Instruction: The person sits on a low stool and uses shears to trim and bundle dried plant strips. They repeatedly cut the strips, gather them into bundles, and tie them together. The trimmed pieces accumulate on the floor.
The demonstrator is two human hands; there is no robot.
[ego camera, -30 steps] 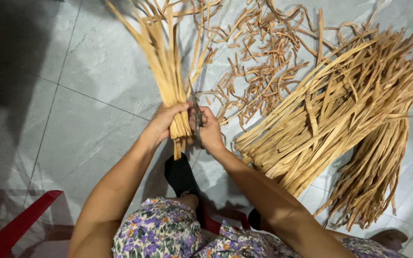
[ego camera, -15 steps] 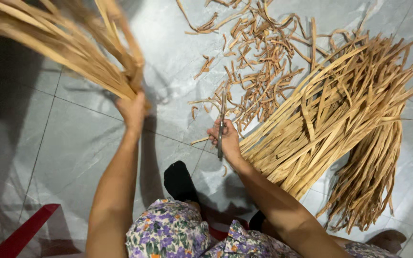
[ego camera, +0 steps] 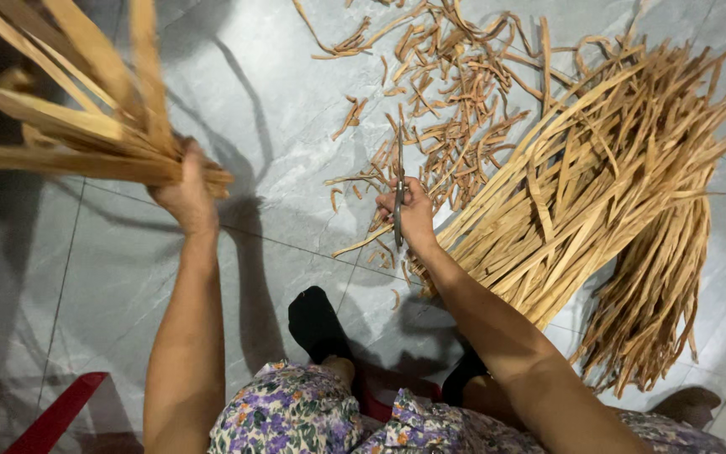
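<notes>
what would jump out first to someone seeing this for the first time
The big fan of long tan strips heaped on the grey tiled floor at the right, with a scatter of short curled offcuts above it. Next, the left hand gripping a bundle of strips swung out to the upper left, blurred. At centre, the right hand holds a pair of scissors pointing away.

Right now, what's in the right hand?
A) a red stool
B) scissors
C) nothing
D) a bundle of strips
B: the right hand grips dark scissors, blades pointing away over the scraps; the bundle of strips is in the left hand.
</notes>
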